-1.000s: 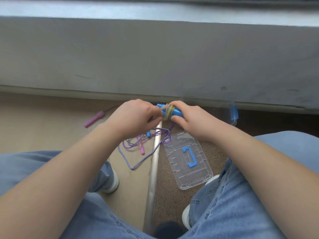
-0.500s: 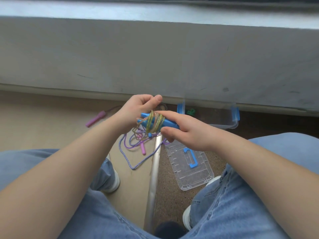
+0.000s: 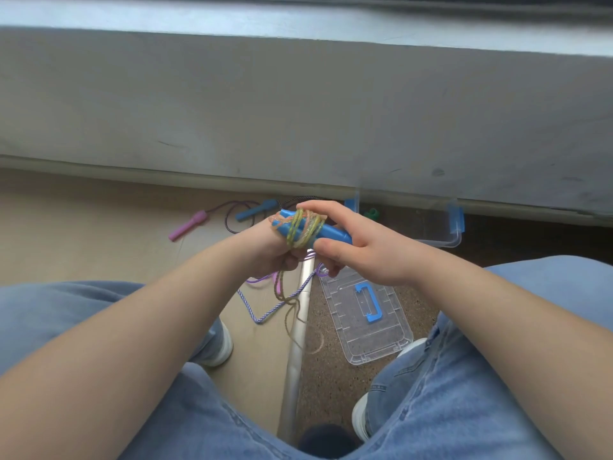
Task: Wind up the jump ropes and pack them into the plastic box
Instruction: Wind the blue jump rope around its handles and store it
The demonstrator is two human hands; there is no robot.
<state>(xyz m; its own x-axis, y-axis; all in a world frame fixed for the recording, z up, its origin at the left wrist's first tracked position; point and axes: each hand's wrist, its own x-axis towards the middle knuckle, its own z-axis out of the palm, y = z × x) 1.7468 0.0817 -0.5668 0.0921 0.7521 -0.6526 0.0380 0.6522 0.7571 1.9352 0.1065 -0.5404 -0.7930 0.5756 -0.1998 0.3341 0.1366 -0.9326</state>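
Over tan floor (image 3: 83, 227), right grip (image 3: 361, 254) clasps rope-wound blue handles (image 3: 331, 232); left grip (image 3: 265, 254) holds rope (image 3: 298, 229) beneath.

We see a big gray wall (image 3: 298, 111) at the back, with a light ledge (image 3: 232, 18) on top. The tan floor (image 3: 83, 227) lies on the left, the brown speckled floor (image 3: 331, 376) on the right. A shiny metal strip (image 3: 293, 370) runs between them. Blue jeans (image 3: 464, 410) cover both legs, and 2 white shoes (image 3: 220, 351) peek out below.
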